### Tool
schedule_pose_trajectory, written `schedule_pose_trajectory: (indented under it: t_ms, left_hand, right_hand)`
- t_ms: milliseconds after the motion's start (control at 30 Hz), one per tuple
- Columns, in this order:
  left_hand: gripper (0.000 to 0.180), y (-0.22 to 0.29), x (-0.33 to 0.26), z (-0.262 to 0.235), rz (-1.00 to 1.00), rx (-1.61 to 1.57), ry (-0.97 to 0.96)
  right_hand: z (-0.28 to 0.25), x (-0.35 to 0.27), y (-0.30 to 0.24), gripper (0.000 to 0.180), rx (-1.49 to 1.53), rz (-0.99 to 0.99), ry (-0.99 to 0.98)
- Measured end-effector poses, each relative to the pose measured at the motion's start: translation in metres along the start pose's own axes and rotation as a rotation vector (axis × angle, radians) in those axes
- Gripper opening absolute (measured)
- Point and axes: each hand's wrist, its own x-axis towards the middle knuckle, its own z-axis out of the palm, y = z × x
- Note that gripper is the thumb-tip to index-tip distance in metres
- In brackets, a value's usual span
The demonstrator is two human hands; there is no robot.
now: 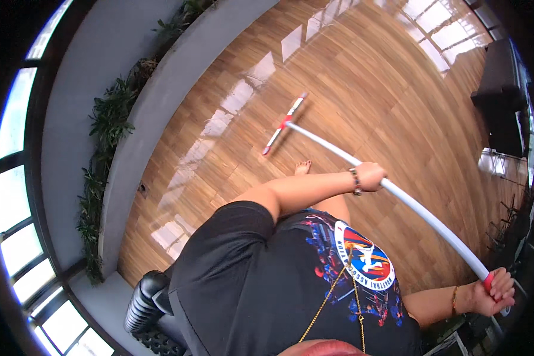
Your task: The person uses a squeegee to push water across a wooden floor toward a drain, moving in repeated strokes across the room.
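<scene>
A floor squeegee with a long white handle (430, 221) slants across the view from the lower right. Its narrow head (295, 108), pale with a red centre and red ends, lies on the wood-look floor (374, 89) ahead of my bare foot (302, 168). My left hand (371, 177), a dark bead bracelet at its wrist, is wrapped round the middle of the handle. Close to the top end, by a red band, my right hand (493, 292) grips the same handle. The fingers of both hands are closed.
A curved grey ledge (154, 113) with green plants (110, 113) runs along the left, below windows (15, 196). Behind me at lower left stands a black padded seat (148, 302). Dark furniture (498, 98) is at the far right. Window light reflects off the floor.
</scene>
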Motion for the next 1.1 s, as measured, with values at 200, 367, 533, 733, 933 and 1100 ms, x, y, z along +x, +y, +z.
schedule_pose_trajectory:
  t_ms: [200,367,533,733,933,1100]
  left_hand:
    - [0.017,-0.044,0.056,0.021,-0.046,0.001,-0.060]
    - [0.027,-0.130,-0.008,-0.009,-0.152,0.078,0.105]
    - [0.015,-0.239,-0.126,-0.065,-0.410,0.348,0.098]
    - [0.026,-0.118,-0.074,-0.043,-0.281,0.185,-0.059]
    - [0.024,0.011,0.026,0.039,0.008,0.017,-0.038]
    - [0.024,-0.035,0.031,0.043,-0.052,-0.039,-0.028]
  right_hand:
    - [-0.011,0.004,0.062,0.036,0.009,-0.050,-0.037]
    - [-0.002,-0.030,0.157,0.034,0.037,-0.046,-0.079]
    - [0.078,-0.119,0.245,0.029,0.141,0.350,0.048]
    - [0.021,-0.047,0.136,0.038,0.098,0.149,-0.032]
    - [-0.008,0.010,-0.002,0.035,-0.080,0.000,0.001]
    - [0.002,0.006,0.040,0.033,0.022,0.025,-0.132]
